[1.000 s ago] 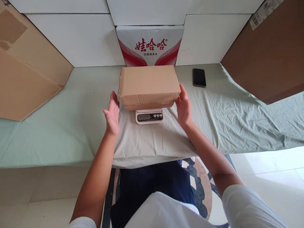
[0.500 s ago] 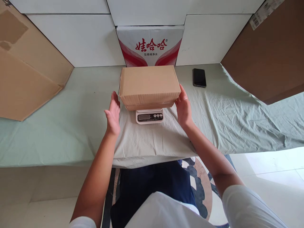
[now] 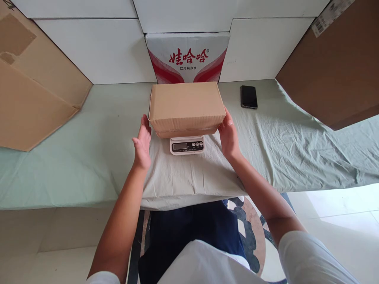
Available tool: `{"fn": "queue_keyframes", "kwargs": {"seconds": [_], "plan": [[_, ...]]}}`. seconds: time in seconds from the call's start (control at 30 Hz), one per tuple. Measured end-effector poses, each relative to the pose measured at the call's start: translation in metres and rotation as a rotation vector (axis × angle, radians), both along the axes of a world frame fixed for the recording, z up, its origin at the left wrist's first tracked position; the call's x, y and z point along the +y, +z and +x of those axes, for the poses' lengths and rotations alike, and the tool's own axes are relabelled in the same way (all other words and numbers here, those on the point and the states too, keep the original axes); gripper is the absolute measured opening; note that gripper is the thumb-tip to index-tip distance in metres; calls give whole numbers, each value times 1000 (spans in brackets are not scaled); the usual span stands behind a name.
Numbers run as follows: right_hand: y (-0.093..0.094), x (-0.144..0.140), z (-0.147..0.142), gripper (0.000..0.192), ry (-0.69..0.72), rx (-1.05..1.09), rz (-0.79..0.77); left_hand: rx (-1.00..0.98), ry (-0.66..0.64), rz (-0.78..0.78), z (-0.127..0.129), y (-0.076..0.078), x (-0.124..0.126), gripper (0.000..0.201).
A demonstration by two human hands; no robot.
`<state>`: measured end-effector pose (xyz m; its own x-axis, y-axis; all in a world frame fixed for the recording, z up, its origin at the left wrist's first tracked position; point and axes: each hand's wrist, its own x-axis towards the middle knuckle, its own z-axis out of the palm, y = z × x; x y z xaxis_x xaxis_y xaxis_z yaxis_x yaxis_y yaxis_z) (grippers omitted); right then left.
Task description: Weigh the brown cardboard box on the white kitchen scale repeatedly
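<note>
The person's left hand (image 3: 142,144) is flat and open, its fingertips at the lower left corner of a closed cardboard box (image 3: 186,105); whether they touch it cannot be told. The right hand (image 3: 228,134), fingers spread, rests against the box's right end. Neither hand closes around anything. The box sits on a white digital scale (image 3: 186,145), whose display pokes out in front. The scale stands on a pale green cloth (image 3: 281,150). Behind the box is a red-and-white water carton (image 3: 187,55); a black phone (image 3: 248,96) lies to the right.
</note>
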<state>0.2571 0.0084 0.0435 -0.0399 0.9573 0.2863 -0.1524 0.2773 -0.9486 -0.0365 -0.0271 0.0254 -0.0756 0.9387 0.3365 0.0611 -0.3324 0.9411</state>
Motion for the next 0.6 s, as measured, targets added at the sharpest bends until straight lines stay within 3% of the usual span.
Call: {"fn": "queue_keyframes", "kwargs": {"seconds": [0.6], "plan": [[10,-10,-10,78,31,-86,44,-39,-35,-36,12,-2,-4,103]]}}
